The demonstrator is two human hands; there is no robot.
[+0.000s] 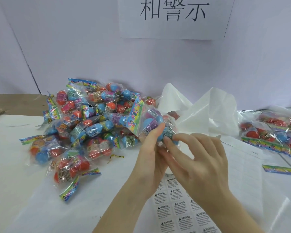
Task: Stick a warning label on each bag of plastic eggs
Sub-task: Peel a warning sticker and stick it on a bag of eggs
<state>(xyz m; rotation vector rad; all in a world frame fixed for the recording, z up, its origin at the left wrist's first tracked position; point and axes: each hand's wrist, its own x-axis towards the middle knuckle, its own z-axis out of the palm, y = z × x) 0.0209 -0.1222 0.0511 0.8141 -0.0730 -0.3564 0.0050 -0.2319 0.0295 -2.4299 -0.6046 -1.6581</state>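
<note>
Clear, crinkly plastic is up in the air at the middle of the table: one bag of eggs (150, 122), with blue and purple eggs inside and a rainbow-striped header strip pointing up and to the left. The left hand (151, 153) grips it from beneath, thumb laid up along the near side of the bag, the other fingers wrapped behind it out of sight. The right hand (197, 163) comes in from the right, forefinger and thumb pinched together on the bag's lower end, the other fingers fanned loosely above the table. Whether a sticker sits under those fingertips I cannot tell; the hand covers the spot.

Take that held bag as the marker. Directly below it, nearest the person, lies the label sheet (180, 206), rows of white stickers each printed WARNING, partly covered by both wrists. To the left of the bag sprawls the big heap of bags (84, 121), red, blue and pink eggs in shiny wrap, spilling down toward the table's near edge. A small yellow twist tie (115, 157) lies between the heap and the left hand. Behind the bag and to its right stands a crumpled white plastic sack (207, 111). Well off to the right, a smaller batch of bags (274, 133) lies flat. High above, on the wall, hangs a paper sign (173, 15) with large black characters.
</note>
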